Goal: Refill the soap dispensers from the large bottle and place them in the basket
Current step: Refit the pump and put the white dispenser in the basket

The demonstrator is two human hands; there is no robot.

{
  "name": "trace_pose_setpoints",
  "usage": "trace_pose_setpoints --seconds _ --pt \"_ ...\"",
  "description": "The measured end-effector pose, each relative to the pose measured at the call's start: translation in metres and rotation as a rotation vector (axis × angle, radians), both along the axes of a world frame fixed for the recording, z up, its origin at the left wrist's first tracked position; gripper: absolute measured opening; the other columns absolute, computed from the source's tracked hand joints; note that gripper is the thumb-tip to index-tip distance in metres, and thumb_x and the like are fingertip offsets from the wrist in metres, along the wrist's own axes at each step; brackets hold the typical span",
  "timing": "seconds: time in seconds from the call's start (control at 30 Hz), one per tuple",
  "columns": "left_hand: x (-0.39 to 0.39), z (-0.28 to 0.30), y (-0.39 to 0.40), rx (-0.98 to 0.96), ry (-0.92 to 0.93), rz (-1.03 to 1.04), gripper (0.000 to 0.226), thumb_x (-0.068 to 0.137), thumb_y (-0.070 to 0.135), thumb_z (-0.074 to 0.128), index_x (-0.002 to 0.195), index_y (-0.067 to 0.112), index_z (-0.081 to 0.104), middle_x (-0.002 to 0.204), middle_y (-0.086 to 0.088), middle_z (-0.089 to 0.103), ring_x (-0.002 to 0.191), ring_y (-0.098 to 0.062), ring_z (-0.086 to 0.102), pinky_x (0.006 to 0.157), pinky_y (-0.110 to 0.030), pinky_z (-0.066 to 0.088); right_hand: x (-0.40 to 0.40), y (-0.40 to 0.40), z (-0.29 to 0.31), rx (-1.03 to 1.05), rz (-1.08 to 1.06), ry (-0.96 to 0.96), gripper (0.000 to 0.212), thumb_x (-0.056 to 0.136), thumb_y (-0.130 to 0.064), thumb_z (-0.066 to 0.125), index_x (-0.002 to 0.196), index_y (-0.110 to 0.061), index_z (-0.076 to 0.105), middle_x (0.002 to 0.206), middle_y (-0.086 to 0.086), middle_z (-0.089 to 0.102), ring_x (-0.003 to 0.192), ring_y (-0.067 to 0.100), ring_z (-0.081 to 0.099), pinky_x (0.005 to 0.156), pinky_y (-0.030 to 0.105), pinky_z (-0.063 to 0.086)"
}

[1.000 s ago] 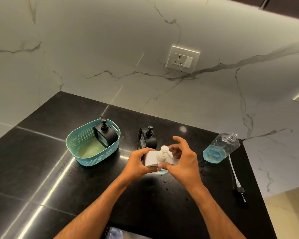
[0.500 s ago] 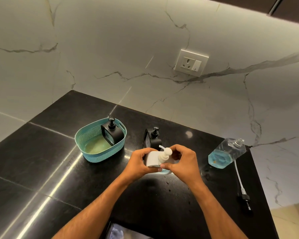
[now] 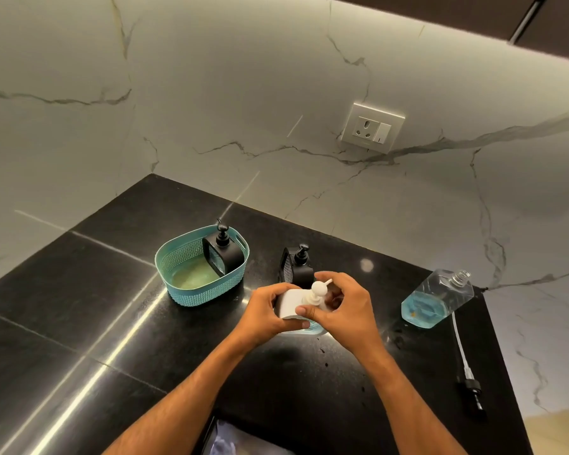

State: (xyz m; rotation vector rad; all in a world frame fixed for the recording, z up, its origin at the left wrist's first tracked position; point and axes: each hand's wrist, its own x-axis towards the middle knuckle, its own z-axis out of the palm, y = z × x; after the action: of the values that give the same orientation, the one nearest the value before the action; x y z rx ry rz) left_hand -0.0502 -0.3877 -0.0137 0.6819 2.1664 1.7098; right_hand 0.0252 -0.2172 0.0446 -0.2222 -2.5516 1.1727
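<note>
A white soap dispenser (image 3: 291, 303) stands on the black counter in the middle. My left hand (image 3: 265, 311) grips its body from the left. My right hand (image 3: 345, 308) curls round its white pump head (image 3: 318, 288) from the right. Just behind stands a black dispenser (image 3: 298, 267). Another black dispenser (image 3: 223, 252) sits inside the teal basket (image 3: 178, 277) at the left. The large clear bottle (image 3: 436, 298), uncapped and part full of blue soap, stands at the right.
The large bottle's pump with its long white tube (image 3: 465, 364) lies on the counter near the right edge. A marble wall with a socket (image 3: 372, 128) backs the counter. A dark screen (image 3: 240, 440) shows at the front edge.
My right hand has closed down round the white pump head, fingers lower than a second ago. The left hand keeps its hold on the body. The camera view shifted slightly.
</note>
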Motion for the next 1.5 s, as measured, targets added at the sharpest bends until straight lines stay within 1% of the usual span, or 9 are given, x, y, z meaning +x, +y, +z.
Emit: trace_pose_setpoints --seconds 0.1,0.2,0.33,0.4,0.57,0.8,1.03,1.33,1.5 --pt "0.000 0.001 -0.004 -0.007 0.016 0.010 0.058 0.069 0.025 0.096 0.119 0.035 0.067 0.113 0.017 0.071 0.111 0.000 0.064 0.090 -0.024 0.058 0.000 0.002 0.000 -0.045 0.016 -0.016 0.047 0.064 -0.030 0.096 0.102 -0.021 0.071 0.100 -0.009 0.071 0.090 0.012 0.069 0.072 0.015 0.057" --pt "-0.001 0.002 -0.005 0.003 0.012 0.013 0.059 0.070 0.025 0.096 0.122 0.027 0.069 0.113 0.015 0.072 0.110 -0.002 0.065 0.091 -0.025 0.058 -0.002 -0.003 0.001 -0.029 -0.037 -0.029 0.049 0.059 -0.040 0.097 0.093 -0.021 0.066 0.094 -0.010 0.070 0.085 0.008 0.068 0.067 0.013 0.056" --pt "-0.002 0.002 -0.008 0.001 0.022 0.032 0.059 0.068 0.026 0.097 0.121 0.027 0.070 0.113 0.014 0.073 0.110 -0.004 0.066 0.092 -0.028 0.059 -0.004 -0.005 0.005 -0.061 0.054 0.014 0.059 0.066 -0.033 0.095 0.116 -0.023 0.067 0.110 -0.012 0.068 0.101 0.006 0.066 0.083 0.016 0.058" --pt "-0.003 0.002 -0.009 -0.010 0.035 0.034 0.060 0.069 0.026 0.097 0.121 0.030 0.068 0.114 0.015 0.072 0.111 -0.002 0.064 0.092 -0.029 0.059 -0.004 -0.005 0.005 -0.021 0.078 0.017 0.050 0.067 -0.028 0.095 0.110 -0.023 0.069 0.107 -0.009 0.071 0.099 0.009 0.068 0.084 0.020 0.059" --pt "-0.001 0.000 -0.009 -0.015 0.025 0.033 0.059 0.069 0.023 0.097 0.119 0.032 0.069 0.113 0.016 0.072 0.109 -0.002 0.066 0.094 -0.032 0.060 -0.007 -0.011 0.003 0.091 0.017 0.059 0.045 0.060 -0.042 0.096 0.089 -0.022 0.068 0.088 -0.011 0.069 0.078 0.010 0.068 0.064 0.019 0.058" --pt "-0.007 0.006 -0.021 -0.008 0.042 0.022 0.058 0.068 0.024 0.097 0.118 0.033 0.070 0.112 0.014 0.073 0.108 -0.001 0.066 0.086 -0.023 0.059 -0.015 -0.014 0.001 0.161 0.077 0.125 0.041 0.064 -0.038 0.095 0.093 -0.015 0.076 0.089 -0.005 0.071 0.077 0.013 0.066 0.065 0.021 0.059" --pt "-0.019 0.011 -0.042 0.016 0.043 0.068 0.060 0.069 0.026 0.097 0.122 0.026 0.071 0.113 0.009 0.075 0.109 -0.014 0.070 0.094 -0.042 0.061 -0.032 -0.046 0.004 0.222 -0.039 0.213 0.043 0.061 -0.047 0.095 0.081 -0.016 0.073 0.079 -0.005 0.069 0.063 0.010 0.061 0.054 0.019 0.054" --pt "-0.054 0.044 -0.099 0.099 0.012 0.067 0.054 0.070 0.008 0.094 0.118 0.017 0.072 0.114 0.005 0.076 0.111 -0.012 0.071 0.089 -0.027 0.060 -0.063 -0.053 0.027 0.189 0.341 -0.019 0.060 0.073 -0.031 0.091 0.125 -0.020 0.064 0.118 -0.008 0.063 0.106 0.009 0.060 0.093 0.023 0.057" --pt "-0.082 0.060 -0.123 0.050 0.001 -0.023 0.054 0.073 0.004 0.092 0.121 0.012 0.070 0.118 0.001 0.075 0.116 -0.016 0.070 0.089 -0.027 0.060 -0.085 -0.061 0.034 0.216 0.368 -0.015 0.052 0.073 -0.021 0.091 0.120 -0.017 0.070 0.114 -0.003 0.071 0.097 0.010 0.067 0.087 0.024 0.060"
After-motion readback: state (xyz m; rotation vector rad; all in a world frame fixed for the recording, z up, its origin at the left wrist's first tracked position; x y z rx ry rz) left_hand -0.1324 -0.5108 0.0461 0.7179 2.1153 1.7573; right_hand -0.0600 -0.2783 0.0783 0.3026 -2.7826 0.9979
